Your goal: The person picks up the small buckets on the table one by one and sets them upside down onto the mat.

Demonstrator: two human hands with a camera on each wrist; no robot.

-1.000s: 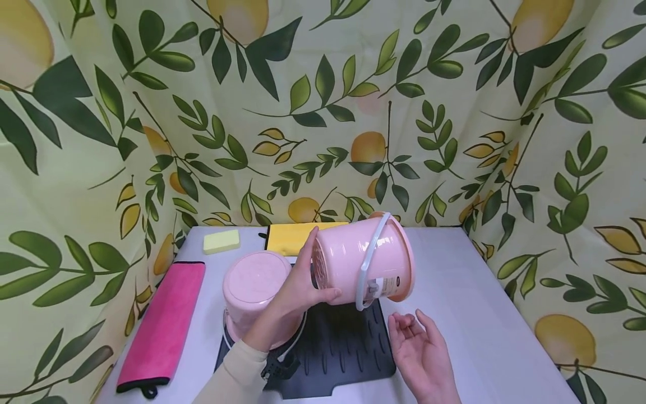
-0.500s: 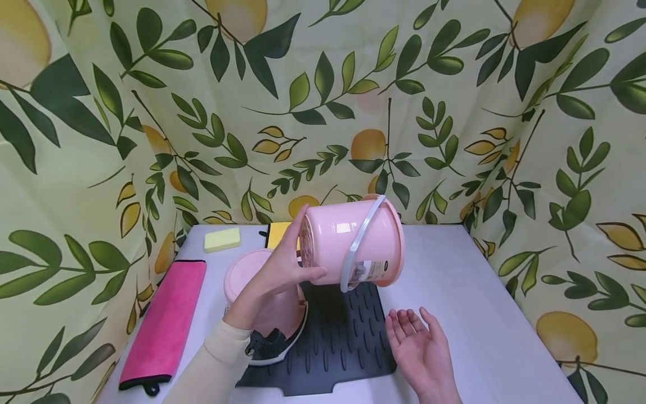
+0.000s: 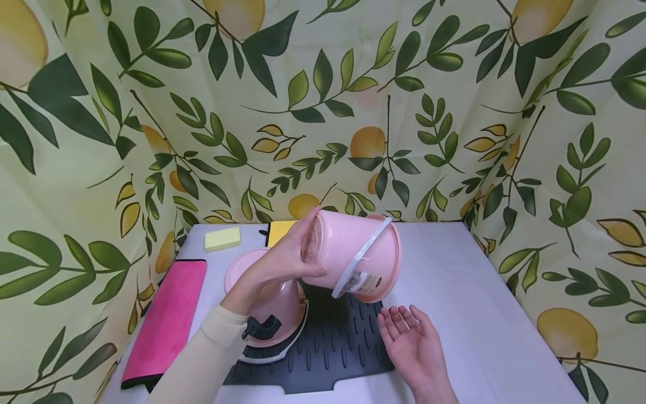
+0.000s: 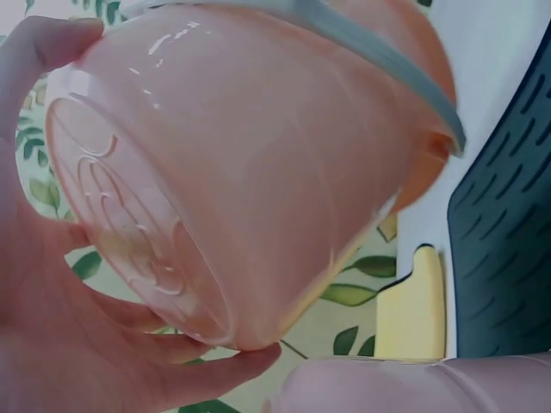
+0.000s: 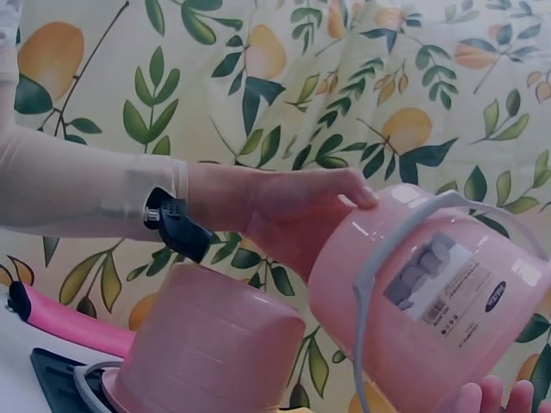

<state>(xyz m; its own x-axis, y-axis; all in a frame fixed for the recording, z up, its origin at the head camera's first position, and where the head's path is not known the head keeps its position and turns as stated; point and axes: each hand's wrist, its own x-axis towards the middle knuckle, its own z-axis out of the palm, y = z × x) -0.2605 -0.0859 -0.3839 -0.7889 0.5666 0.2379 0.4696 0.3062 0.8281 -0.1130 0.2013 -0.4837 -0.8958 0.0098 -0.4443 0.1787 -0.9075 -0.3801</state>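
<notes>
A pink bucket (image 3: 348,249) with a pale grey handle and a printed label (image 5: 448,292) is held in the air, its mouth tilted to the right and downward. My left hand (image 3: 282,258) grips it around the base, thumb on one side and fingers on the other, as the left wrist view shows. Below the bucket's rim, my right hand (image 3: 411,348) lies palm up with relaxed fingers, apart from the bucket in the head view. Under my left forearm a second pink bucket (image 5: 211,344) stands upside down, partly hidden.
A black ridged mat (image 3: 333,348) lies beneath the upturned bucket. At left is a pink cloth (image 3: 169,320) with black edging. A pale yellow sponge (image 3: 222,239) and a yellow cloth (image 3: 279,231) lie at the back. Patterned curtains (image 3: 323,112) surround the table.
The held bucket first rose and shifted left; its mouth has since tipped further down. My right hand has moved slightly left, nearer the rim. The upturned bucket has stayed in place.
</notes>
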